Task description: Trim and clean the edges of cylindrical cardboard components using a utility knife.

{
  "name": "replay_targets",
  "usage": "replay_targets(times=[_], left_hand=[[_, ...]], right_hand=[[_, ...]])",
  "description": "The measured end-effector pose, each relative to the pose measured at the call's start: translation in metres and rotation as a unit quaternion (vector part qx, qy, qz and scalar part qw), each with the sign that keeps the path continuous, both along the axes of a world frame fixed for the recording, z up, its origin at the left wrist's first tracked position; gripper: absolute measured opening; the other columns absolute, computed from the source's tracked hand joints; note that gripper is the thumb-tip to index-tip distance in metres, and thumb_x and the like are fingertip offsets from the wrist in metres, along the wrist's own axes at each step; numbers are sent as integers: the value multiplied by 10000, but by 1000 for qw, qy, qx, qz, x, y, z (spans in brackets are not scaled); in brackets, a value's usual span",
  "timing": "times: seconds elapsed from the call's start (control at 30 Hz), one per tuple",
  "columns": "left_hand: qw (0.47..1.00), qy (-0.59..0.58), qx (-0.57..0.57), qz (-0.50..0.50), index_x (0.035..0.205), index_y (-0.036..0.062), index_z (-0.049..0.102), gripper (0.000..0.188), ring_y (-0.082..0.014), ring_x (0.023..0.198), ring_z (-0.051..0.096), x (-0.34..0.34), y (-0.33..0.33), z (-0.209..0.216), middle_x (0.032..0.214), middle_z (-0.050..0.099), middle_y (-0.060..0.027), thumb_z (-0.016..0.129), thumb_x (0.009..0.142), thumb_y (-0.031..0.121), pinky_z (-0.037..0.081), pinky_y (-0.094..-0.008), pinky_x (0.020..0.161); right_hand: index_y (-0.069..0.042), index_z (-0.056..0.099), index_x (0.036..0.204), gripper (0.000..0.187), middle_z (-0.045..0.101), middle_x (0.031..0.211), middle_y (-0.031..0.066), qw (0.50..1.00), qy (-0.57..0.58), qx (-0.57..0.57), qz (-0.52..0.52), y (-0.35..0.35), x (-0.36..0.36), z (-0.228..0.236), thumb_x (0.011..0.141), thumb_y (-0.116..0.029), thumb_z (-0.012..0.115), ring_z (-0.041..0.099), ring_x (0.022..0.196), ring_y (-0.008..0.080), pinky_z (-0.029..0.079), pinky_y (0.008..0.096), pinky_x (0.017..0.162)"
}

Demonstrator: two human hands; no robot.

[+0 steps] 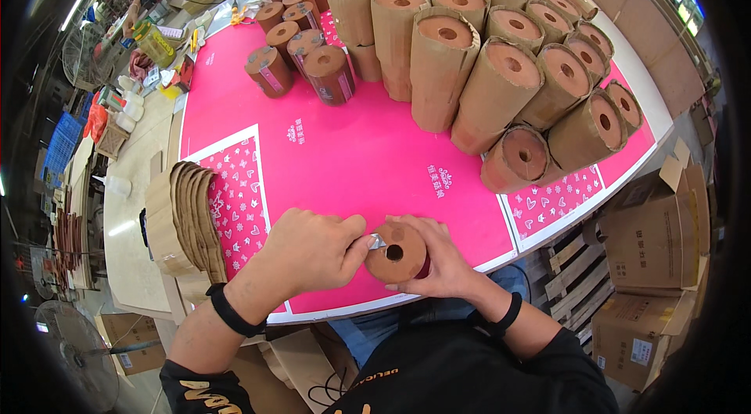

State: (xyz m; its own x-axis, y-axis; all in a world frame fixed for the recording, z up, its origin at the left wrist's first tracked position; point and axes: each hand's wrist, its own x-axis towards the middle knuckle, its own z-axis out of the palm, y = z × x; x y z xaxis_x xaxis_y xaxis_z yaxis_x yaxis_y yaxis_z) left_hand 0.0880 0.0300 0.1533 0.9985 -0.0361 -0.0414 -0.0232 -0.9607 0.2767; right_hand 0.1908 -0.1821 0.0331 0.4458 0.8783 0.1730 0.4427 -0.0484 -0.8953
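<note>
Near the front edge of the table my right hand (440,261) is wrapped around the side of a brown roll (404,267), whose round end with a dark centre hole faces up. My left hand (317,251) is closed in a fist-like grip on a small knife, most of it hidden by the fingers. Its shiny metal blade (378,242) touches or hovers over the roll's top, just left of the hole; I cannot tell which. Both wrists wear black bands.
Paper-wrapped rolls (444,54) stand crowded at the far right, several leaning. Bare brown rolls (328,76) stand left of them on the pink printed table cover (352,171). Nested curved cardboard sheets (184,218) lie at the left. Cardboard boxes (653,250) stand beyond the right edge.
</note>
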Motion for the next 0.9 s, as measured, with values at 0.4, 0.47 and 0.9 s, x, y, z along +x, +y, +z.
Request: replay_targets(times=[0.4,0.47,0.9], left_hand=[[852,21,-406,330,1521,93,435,508,-100,666,579,-36,3,-10,853,610,-54,568,1032,122,495,-258,568],[833,-23,-439,337,1500,108,478,497,-151,790,604,-59,7,-40,915,632,-90,584,1015,120,498,-312,700],[881,-108,-346,304,1324,-53,604,735,-414,1240,519,-81,-50,-119,1376,471,-279,886,777,349,453,-474,1034]], right_hand=[[-53,395,1497,898,475,1424,224,997,43,57,11,-4,9,30,774,-349,838,472,1305,370,334,467,1118],[-90,561,1375,573,503,1423,180,992,-23,114,39,-2,16,58,852,-212,758,490,1275,367,379,478,1085],[-181,717,1010,373,687,1057,10,912,-373,84,152,36,28,71,693,-351,815,605,1054,255,506,434,840]])
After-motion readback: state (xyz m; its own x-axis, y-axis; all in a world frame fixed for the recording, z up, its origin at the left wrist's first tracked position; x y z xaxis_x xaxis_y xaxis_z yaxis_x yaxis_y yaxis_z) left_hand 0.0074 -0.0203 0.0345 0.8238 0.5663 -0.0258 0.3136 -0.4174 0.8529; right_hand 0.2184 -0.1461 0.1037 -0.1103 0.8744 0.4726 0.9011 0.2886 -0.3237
